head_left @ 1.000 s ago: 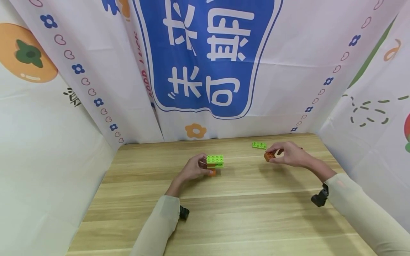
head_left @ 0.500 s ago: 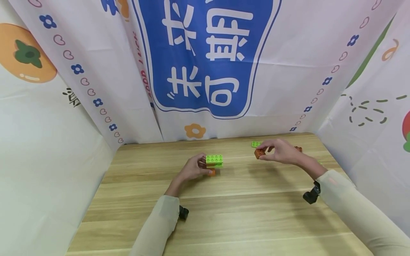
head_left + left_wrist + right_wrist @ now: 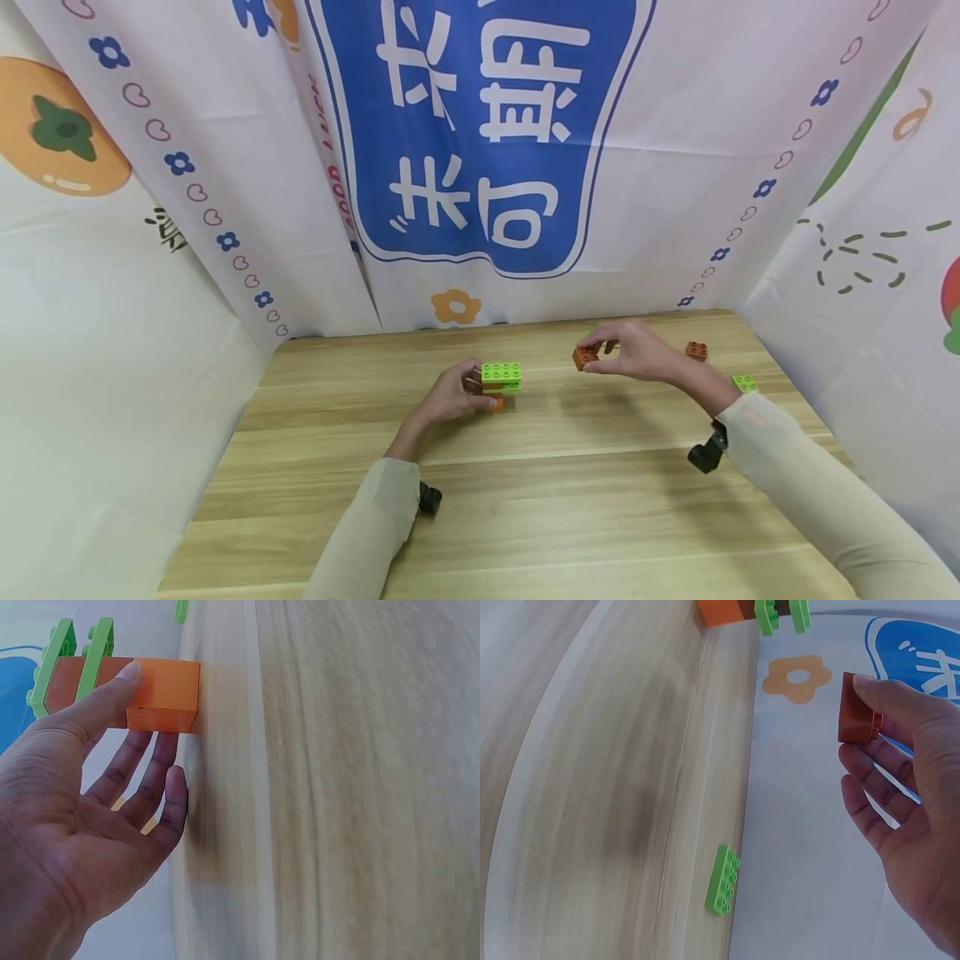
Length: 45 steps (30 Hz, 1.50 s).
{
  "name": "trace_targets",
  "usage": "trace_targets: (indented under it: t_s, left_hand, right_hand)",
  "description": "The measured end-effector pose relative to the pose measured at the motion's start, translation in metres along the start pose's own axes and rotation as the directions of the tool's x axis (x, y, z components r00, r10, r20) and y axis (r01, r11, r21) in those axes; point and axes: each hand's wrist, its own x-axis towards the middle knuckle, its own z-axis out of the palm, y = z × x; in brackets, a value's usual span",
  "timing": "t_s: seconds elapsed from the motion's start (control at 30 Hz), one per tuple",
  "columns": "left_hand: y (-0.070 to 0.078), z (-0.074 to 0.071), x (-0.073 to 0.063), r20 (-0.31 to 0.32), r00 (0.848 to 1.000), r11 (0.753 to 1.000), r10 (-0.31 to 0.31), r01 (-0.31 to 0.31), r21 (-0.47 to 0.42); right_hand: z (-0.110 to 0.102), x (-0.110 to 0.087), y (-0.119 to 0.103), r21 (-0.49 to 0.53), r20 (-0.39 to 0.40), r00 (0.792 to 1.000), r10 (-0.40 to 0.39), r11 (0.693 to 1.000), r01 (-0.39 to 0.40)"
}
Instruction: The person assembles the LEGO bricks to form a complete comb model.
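My left hand [image 3: 452, 393] holds a small tower of toy building bricks [image 3: 501, 377] on the table. The left wrist view shows an orange brick [image 3: 169, 686] at its base, with brown bricks and two thin green bricks [image 3: 91, 664] layered above. The thumb presses the tower's side near the orange brick; other fingers reach behind it. To the right, my right hand [image 3: 636, 354] pinches a brown brick [image 3: 585, 358] between thumb and fingers, raised over the table. Its studs face toward the palm in the right wrist view, where the brown brick [image 3: 856, 712] appears against the wall cloth.
Another brown brick [image 3: 697, 351] and a green brick [image 3: 745, 383] lie at the table's right side. One flat green brick [image 3: 724, 879] lies near the back edge, hidden behind the right hand in the head view. Printed cloth [image 3: 660, 208] rises directly behind the wooden table [image 3: 480, 500].
My right hand has moved left toward the tower with the brown brick, covering the flat green brick and uncovering the brown and green ones at right. The left hand keeps its place.
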Motion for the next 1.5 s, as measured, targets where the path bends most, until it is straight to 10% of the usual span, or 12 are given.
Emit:
trace_targets:
  t_s: [1.5]
  left_hand:
    - [-0.001, 0.000, 0.001, -0.007, 1.000, 1.000, -0.008, 0.008, -0.008]
  right_hand:
    - [0.056, 0.062, -0.045, 0.021, -0.058, 0.993, -0.106, 0.994, 0.108]
